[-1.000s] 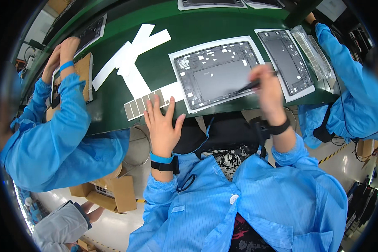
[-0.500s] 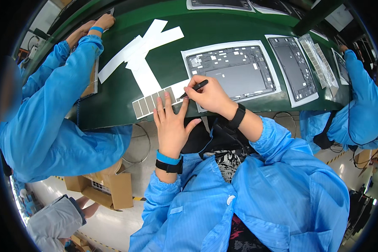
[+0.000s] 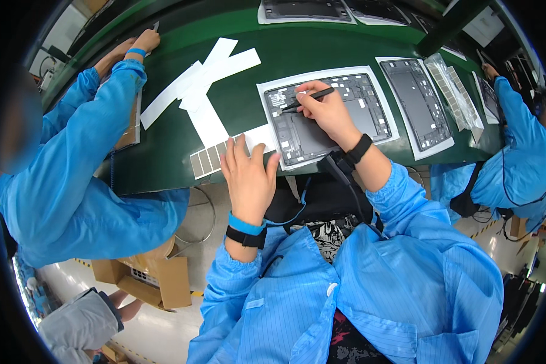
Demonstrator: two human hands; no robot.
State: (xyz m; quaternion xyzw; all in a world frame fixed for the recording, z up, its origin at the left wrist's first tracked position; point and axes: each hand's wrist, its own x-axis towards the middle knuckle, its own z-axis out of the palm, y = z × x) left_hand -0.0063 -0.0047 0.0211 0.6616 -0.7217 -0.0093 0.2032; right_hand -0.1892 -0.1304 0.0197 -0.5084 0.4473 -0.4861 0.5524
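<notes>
My right hand (image 3: 332, 116) grips slim black tweezers (image 3: 324, 93), the pointed end reaching over the upper left part of a dark grey tablet housing (image 3: 352, 115). Whether anything sits at the tip is too small to tell. Small white pieces dot the housing, which lies on a white sheet (image 3: 393, 124) near the table's front edge. To its left, the spread fingertips of my left hand (image 3: 249, 185) rest on or just over a white backing strip (image 3: 261, 134) of grey rectangular stickers (image 3: 210, 160). Part of the strip is hidden under those fingers.
White paper strips (image 3: 209, 76) lie crossed on the green table (image 3: 164, 142). Right of my work stand another housing (image 3: 417, 103) and a clear bag of sticker strips (image 3: 455, 97). Co-workers in blue sleeves (image 3: 97, 139) sit at both sides. More housings (image 3: 309, 9) lie along the back.
My right hand has moved the tweezers up and right, from the sticker strip to over the tablet housing. My left hand stays by the strip, its fingers slightly more bent.
</notes>
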